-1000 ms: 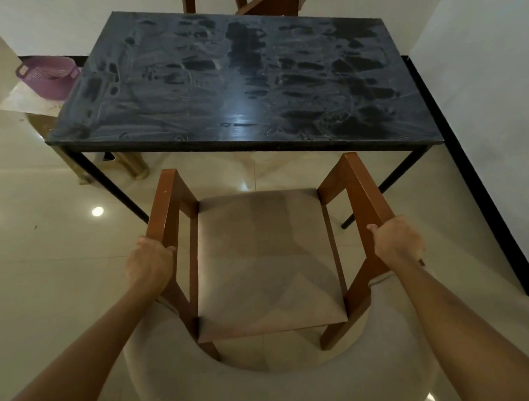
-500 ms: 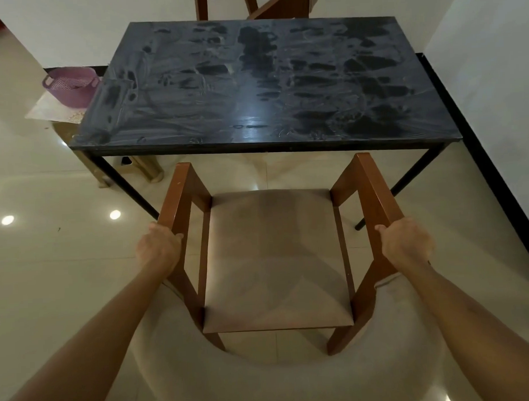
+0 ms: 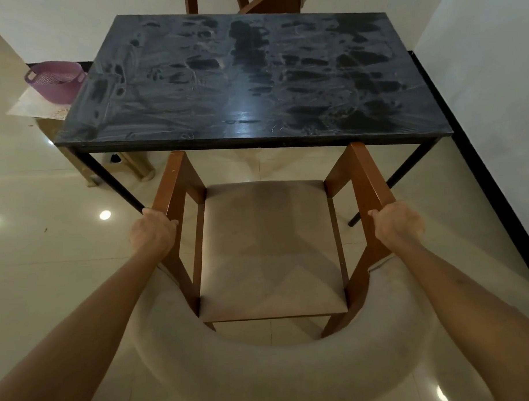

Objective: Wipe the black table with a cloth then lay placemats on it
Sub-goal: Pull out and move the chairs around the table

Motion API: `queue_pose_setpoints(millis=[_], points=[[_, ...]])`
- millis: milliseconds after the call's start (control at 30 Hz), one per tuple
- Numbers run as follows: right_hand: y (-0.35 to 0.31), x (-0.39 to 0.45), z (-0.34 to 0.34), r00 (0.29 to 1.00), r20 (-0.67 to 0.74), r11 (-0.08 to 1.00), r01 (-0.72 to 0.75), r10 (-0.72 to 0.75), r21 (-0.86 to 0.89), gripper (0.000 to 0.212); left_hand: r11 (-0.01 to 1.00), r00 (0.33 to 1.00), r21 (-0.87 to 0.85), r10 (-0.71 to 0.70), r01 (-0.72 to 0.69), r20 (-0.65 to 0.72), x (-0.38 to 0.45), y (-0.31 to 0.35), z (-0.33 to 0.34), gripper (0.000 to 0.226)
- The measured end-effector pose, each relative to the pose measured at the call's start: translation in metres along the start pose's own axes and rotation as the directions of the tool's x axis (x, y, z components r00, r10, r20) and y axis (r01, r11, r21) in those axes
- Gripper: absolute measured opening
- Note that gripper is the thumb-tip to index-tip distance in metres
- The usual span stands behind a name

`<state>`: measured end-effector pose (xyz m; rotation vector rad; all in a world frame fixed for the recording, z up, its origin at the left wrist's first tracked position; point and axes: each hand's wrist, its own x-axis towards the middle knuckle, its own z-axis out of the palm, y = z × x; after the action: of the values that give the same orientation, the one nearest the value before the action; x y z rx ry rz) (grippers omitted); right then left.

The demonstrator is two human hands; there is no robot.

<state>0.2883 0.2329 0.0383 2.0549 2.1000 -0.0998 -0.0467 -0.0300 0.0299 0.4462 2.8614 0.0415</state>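
Two hands hold a wooden chair (image 3: 271,248): left hand (image 3: 152,234) and right hand (image 3: 397,224) each keep a closed grip on an armrest. Just beyond stands the smeared black table (image 3: 247,81).

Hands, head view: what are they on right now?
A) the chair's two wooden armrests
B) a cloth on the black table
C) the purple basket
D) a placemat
A: the left hand and right hand each grip a wooden armrest of the chair.
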Motion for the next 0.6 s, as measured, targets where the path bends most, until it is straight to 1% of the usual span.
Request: queue_pose_setpoints(millis=[167, 267, 400, 533, 600], points=[[0.0, 0.002, 0.0, 1.0, 0.002, 1.0, 0.007, -0.007, -0.004, 0.054, 0.999, 1.0, -0.028, -0.016, 0.016, -0.003, 0.003, 0.004, 0.0, 0.052], [-0.001, 0.002, 0.0, 1.0, -0.006, 0.999, 0.02, -0.02, -0.049, 0.055, 0.999, 1.0, -0.024, -0.021, 0.021, 0.002, 0.004, 0.005, -0.001, 0.055], [0.001, 0.001, 0.001, 0.999, -0.009, 0.997, 0.05, -0.051, -0.05, 0.057, 1.0, 1.0, -0.013, -0.014, 0.014, 0.001, 0.003, 0.005, -0.004, 0.048], [-0.002, 0.005, 0.002, 0.998, -0.007, 0.996, 0.065, -0.066, -0.068, 0.057, 1.0, 1.0, 0.026, -0.002, 0.002, 0.01, 0.008, 0.007, -0.007, 0.053], [-0.004, 0.008, 0.004, 0.998, -0.007, 0.996, 0.065, -0.066, -0.062, 0.055, 1.0, 1.0, 0.019, 0.003, -0.003, -0.005, 0.012, 0.008, -0.007, 0.048]])
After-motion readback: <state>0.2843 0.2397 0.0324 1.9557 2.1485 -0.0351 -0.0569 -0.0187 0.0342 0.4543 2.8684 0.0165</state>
